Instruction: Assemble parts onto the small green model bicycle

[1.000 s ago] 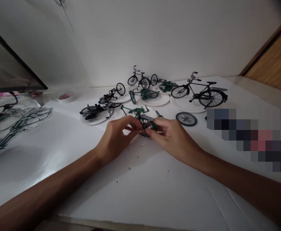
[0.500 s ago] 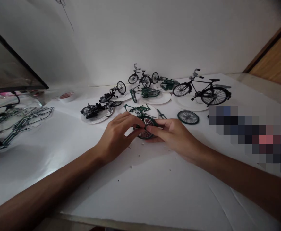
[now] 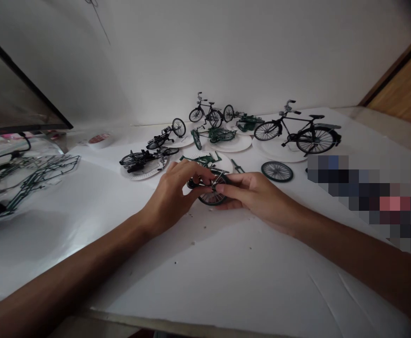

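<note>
Both hands' fingers stay pinched on the green model bicycle (image 3: pixel 210 185), now tipped lower.

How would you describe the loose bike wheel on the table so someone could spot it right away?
On the white table, look right of the hands, in front of the large black bicycle. The loose wheel lies flat on the bare tabletop, alone, attached to no frame and on no plate.
</note>
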Demonstrator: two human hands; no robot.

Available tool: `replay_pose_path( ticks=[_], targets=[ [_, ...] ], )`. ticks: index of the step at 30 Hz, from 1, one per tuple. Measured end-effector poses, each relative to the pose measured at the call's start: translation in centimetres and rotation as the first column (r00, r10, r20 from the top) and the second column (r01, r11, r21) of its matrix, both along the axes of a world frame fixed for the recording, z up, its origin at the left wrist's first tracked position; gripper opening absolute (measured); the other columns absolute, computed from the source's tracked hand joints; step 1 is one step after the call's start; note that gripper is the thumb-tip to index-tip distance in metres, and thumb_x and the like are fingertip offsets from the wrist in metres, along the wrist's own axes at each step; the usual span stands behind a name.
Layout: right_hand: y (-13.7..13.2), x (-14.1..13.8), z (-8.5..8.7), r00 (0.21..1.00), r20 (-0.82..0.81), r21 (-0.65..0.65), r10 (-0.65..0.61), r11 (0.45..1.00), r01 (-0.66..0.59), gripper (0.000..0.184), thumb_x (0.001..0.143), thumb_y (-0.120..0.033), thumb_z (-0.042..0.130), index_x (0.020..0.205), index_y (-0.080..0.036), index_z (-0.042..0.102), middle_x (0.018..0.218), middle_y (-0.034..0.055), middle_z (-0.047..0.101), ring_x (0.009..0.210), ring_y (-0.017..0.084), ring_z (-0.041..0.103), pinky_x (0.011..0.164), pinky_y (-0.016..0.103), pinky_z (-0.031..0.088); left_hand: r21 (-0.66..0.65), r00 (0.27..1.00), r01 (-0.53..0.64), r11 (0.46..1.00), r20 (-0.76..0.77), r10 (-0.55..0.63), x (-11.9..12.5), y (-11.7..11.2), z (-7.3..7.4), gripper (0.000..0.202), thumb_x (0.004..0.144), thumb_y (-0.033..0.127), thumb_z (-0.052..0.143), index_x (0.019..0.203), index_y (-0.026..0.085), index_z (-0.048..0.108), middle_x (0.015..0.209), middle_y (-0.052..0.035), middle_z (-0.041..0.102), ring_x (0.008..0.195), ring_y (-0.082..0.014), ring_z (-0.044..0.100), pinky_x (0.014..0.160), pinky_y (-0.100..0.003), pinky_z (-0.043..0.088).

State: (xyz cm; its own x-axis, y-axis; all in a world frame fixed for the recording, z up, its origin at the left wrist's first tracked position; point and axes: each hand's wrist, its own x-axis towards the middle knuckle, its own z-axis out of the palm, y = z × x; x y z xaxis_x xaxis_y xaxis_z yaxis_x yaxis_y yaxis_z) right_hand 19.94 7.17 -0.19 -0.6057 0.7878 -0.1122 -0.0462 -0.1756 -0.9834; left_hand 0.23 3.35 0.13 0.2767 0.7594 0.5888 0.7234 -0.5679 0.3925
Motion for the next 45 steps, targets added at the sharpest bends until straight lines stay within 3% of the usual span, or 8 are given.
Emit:
replay_pose_path(
  ticks=[11, 15, 20, 25, 31, 36, 40, 45],
  targets=[
    [0.39, 0.33, -0.21, 0.998, -0.015, -0.011, 0.059, 0.998, -0.059, 0.022, 0.088, -0.029, 0.07, 0.104, -0.016, 0.075, 0.109, 0.0073, 0.075, 0.102, 0.022, 0.071, 0.096, 0.038, 0.059, -0.062, 1.0, 0.022, 0.998, 0.024, -0.02, 0.3, -0.3, 0.2, 0.013, 0.088, 0.015, 0.069, 0.097, 0.022, 0.064, 0.095, 0.0006, 0.07, 0.087, -0.0157, 0.063, 0.083, -0.032, 0.044],
    [0.47, 0.53, -0.22, 0.997, 0.027, 0.004, 0.077, 0.997, -0.077, 0.027, 0.088, -0.034, 0.069, 0.107, -0.016, 0.074, 0.111, 0.0088, 0.074, 0.101, 0.022, 0.072, 0.098, 0.039, 0.057, -0.049, 0.993, 0.105, 0.993, -0.048, -0.107, 0.4, -0.34, 0.26, 0.015, 0.088, 0.012, 0.068, 0.096, 0.023, 0.063, 0.095, 0.003, 0.071, 0.088, -0.0147, 0.061, 0.089, -0.032, 0.04],
    [0.57, 0.43, -0.23, 0.997, -0.012, -0.011, 0.073, 0.997, -0.073, 0.025, 0.088, -0.03, 0.069, 0.109, -0.016, 0.073, 0.116, 0.0091, 0.072, 0.101, 0.022, 0.071, 0.093, 0.039, 0.06, -0.014, 0.999, 0.031, 0.999, -0.037, -0.032, 0.07, -0.09, 0.36, 0.012, 0.088, 0.016, 0.069, 0.096, 0.022, 0.063, 0.093, 0.0017, 0.071, 0.086, -0.0163, 0.061, 0.087, -0.034, 0.039],
    [0.52, 0.32, -0.12, 0.997, 0.024, -0.022, 0.071, 0.997, -0.07, 0.026, 0.088, -0.029, 0.07, 0.11, -0.014, 0.072, 0.11, 0.01, 0.074, 0.098, 0.021, 0.072, 0.093, 0.038, 0.06, -0.009, 0.994, 0.08, 0.997, -0.069, -0.081, 0.15, -0.21, 0.33, 0.01, 0.088, 0.018, 0.07, 0.095, 0.023, 0.064, 0.092, 0.0019, 0.071, 0.087, -0.0166, 0.06, 0.087, -0.035, 0.037],
    [0.38, 0.38, 0.18, 0.996, 0.03, 0.009, 0.081, 0.997, -0.081, 0.027, 0.089, -0.034, 0.068, 0.108, -0.014, 0.072, 0.111, 0.0101, 0.073, 0.102, 0.021, 0.07, 0.09, 0.036, 0.06, -0.022, 0.988, 0.122, 0.992, -0.095, -0.123, 0.3, -0.33, 0.55, 0.016, 0.094, 0.01, 0.059, 0.098, 0.024, 0.064, 0.097, 0.0021, 0.072, 0.09, -0.0161, 0.059, 0.088, -0.035, 0.035],
    [0.41, 0.27, 0.23, 0.991, 0.114, 0.027, 0.063, 0.997, -0.066, 0.029, 0.089, -0.035, 0.067, 0.109, -0.015, 0.071, 0.104, 0.0093, 0.074, 0.084, 0.016, 0.07, 0.079, 0.031, 0.058, -0.008, 0.991, 0.106, 0.994, -0.081, -0.107, 0.45, -0.42, 0.55, 0.01, 0.089, 0.017, 0.069, 0.095, 0.023, 0.063, 0.096, 0.0019, 0.071, 0.09, -0.0167, 0.059, 0.088, -0.036, 0.033],
    [0.44, 0.31, 0.17, 0.994, 0.102, 0.024, 0.026, 0.999, -0.028, 0.026, 0.087, -0.032, 0.069, 0.107, -0.016, 0.071, 0.105, 0.0085, 0.073, 0.086, 0.016, 0.068, 0.075, 0.028, 0.055, 0.033, 0.994, 0.052, 0.998, -0.093, -0.049, 0.4, -0.44, 0.69, 0.006, 0.093, 0.016, 0.062, 0.094, 0.022, 0.063, 0.092, 0.001, 0.071, 0.088, -0.0172, 0.059, 0.087, -0.036, 0.034],
    [0.27, 0.37, 0.38, 0.989, 0.144, 0.057, 0.033, 0.998, -0.041, 0.026, 0.088, -0.037, 0.068, 0.104, -0.016, 0.072, 0.099, 0.0062, 0.072, 0.076, 0.012, 0.064, 0.074, 0.027, 0.052, 0.009, 0.988, 0.104, 0.995, -0.112, -0.102, 0.59, -0.63, 0.81, 0.01, 0.089, 0.019, 0.07, 0.095, 0.024, 0.063, 0.096, 0.0029, 0.072, 0.089, -0.0172, 0.059, 0.09, -0.037, 0.032]
  ],
)
